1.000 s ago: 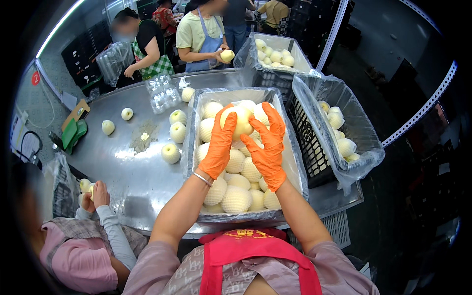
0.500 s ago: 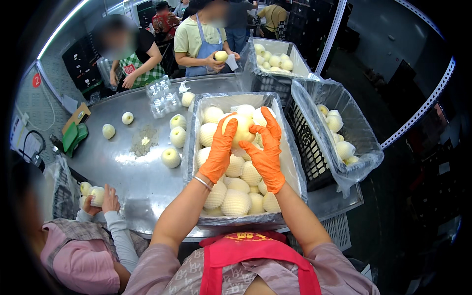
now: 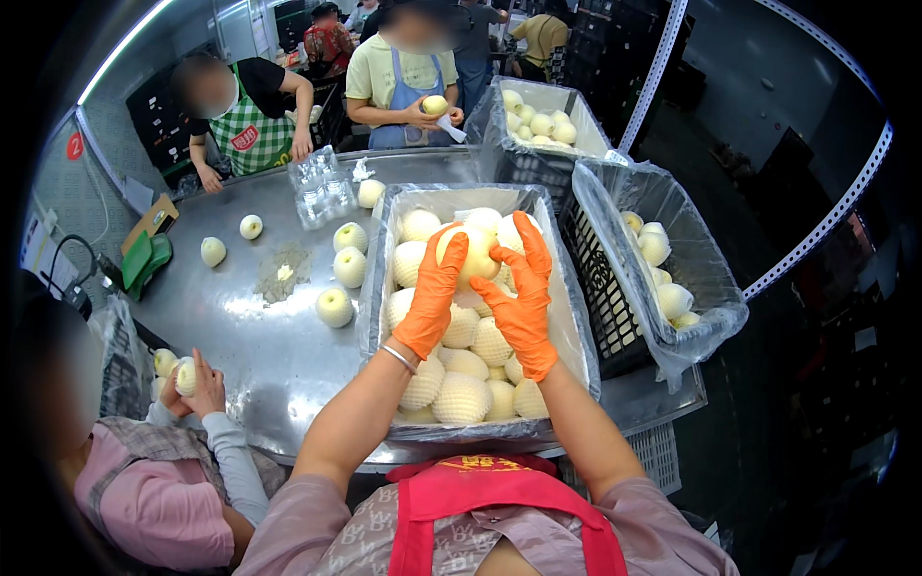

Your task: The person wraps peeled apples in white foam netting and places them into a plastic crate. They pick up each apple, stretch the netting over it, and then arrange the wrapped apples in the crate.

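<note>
Two hands in orange gloves meet over a crate, the left hand [image 3: 432, 300] and the right hand [image 3: 523, 302] clasped on opposite sides of one bare, round, pale-yellow fruit [image 3: 471, 252]; whether apple or pear, I cannot tell. The left hand cups its left side, while the right grips with thumb and fingertips. The fruit is held above the far half of the plastic-lined crate [image 3: 565, 336], which is filled with fruits in white foam nets [image 3: 461, 396]. The crate stands on a shiny metal table [image 3: 240, 355]. Left of it lie loose fruits [image 3: 334, 307] and, farther back, a clear plastic tray [image 3: 322, 187]. A black crate [image 3: 597, 278], lined with plastic, stands just to the right. Across the table, a co-worker in a blue apron [image 3: 408, 98] holds another fruit [image 3: 434, 105].
</note>
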A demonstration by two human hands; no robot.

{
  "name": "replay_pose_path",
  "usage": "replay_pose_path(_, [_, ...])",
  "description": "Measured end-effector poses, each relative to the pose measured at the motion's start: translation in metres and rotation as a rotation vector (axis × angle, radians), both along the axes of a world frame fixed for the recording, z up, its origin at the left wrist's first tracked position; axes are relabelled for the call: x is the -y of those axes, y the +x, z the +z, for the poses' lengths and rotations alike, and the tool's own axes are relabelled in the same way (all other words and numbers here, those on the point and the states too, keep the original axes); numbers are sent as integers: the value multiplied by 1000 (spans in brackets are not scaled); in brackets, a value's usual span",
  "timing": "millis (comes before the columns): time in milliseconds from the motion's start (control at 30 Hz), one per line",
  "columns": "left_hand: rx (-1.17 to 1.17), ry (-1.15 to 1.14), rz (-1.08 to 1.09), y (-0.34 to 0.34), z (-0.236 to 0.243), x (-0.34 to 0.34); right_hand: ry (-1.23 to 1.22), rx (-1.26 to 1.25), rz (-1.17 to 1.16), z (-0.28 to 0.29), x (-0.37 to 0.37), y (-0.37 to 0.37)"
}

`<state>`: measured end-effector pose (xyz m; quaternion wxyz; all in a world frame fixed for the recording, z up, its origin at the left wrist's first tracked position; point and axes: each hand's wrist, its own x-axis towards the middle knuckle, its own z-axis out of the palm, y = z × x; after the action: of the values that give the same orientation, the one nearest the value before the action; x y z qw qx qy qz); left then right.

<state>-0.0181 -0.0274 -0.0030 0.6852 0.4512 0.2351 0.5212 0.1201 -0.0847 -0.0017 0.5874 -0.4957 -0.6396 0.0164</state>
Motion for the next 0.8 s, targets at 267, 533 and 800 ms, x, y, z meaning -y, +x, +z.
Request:
replay_pose_path(267, [-44, -11, -80, -2, 2, 2, -48, -107, 76, 5, 3, 3])
replay_pose_path(533, [0, -95, -199, -3, 4, -2, -64, -304, 198, 11, 2, 0])
replay_pose_path(800, [115, -152, -209, 1, -1, -5, 47, -121, 109, 17, 7, 5])
